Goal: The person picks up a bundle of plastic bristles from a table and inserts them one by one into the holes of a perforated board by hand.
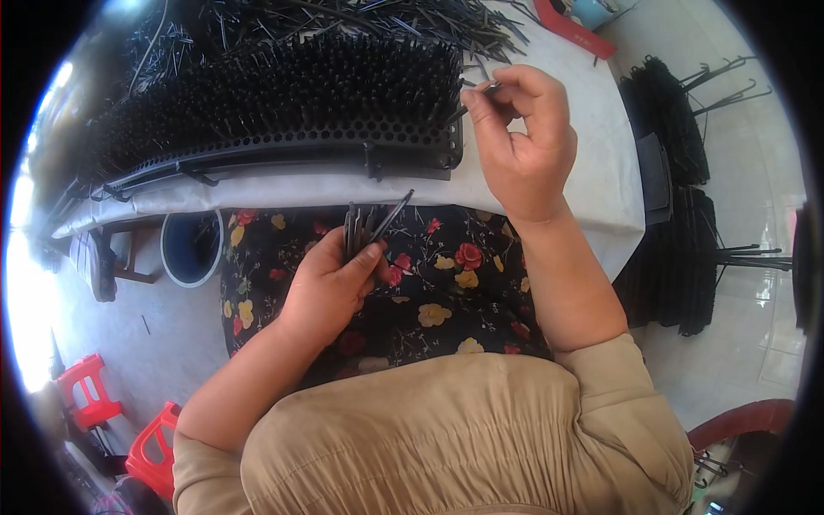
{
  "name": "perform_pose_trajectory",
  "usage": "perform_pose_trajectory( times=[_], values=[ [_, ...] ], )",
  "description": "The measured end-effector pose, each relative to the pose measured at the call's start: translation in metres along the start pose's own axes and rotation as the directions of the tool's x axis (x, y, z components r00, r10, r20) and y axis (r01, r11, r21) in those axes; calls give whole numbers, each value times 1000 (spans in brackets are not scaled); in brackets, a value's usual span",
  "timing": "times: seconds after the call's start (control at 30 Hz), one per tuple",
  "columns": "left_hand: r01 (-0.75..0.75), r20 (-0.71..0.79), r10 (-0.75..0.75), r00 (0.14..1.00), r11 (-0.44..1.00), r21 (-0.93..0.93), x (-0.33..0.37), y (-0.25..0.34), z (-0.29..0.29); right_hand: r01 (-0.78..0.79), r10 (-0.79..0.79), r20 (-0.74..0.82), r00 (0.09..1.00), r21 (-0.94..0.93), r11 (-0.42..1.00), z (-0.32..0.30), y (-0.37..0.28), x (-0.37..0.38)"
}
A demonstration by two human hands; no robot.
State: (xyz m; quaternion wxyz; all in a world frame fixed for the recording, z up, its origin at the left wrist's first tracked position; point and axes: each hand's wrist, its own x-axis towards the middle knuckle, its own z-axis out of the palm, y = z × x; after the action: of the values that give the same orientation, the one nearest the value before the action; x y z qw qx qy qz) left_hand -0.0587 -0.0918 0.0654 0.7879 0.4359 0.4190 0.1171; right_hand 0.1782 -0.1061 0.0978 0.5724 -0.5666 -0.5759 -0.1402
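My left hand is closed round a small bunch of thin black sticks, held upright over my lap with one leaning out to the right. Off the right end of a long black perforated rack, my right hand pinches a single thin dark stick between thumb and fingertips. Rows of holes show along the rack's near edge. Many black sticks stand packed upright in it. What their lower ends look like is hidden.
Behind the rack, loose black sticks lie heaped on the white-covered table. A blue bucket stands below the table's left side. Red stools are at lower left. Black bundles with protruding rods line the floor at right.
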Motion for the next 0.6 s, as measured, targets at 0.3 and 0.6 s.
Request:
perform_pose_trajectory(
  times=[0.3,0.6],
  values=[
    [-63,33,68,997,991,-122,2,-5,-4,254,-234,121,965,-190,948,4,-2,-7],
    [-115,-11,115,993,990,-87,-2,-1,3,-841,563,631,534,327,431,-3,-50,-50]
  ],
)
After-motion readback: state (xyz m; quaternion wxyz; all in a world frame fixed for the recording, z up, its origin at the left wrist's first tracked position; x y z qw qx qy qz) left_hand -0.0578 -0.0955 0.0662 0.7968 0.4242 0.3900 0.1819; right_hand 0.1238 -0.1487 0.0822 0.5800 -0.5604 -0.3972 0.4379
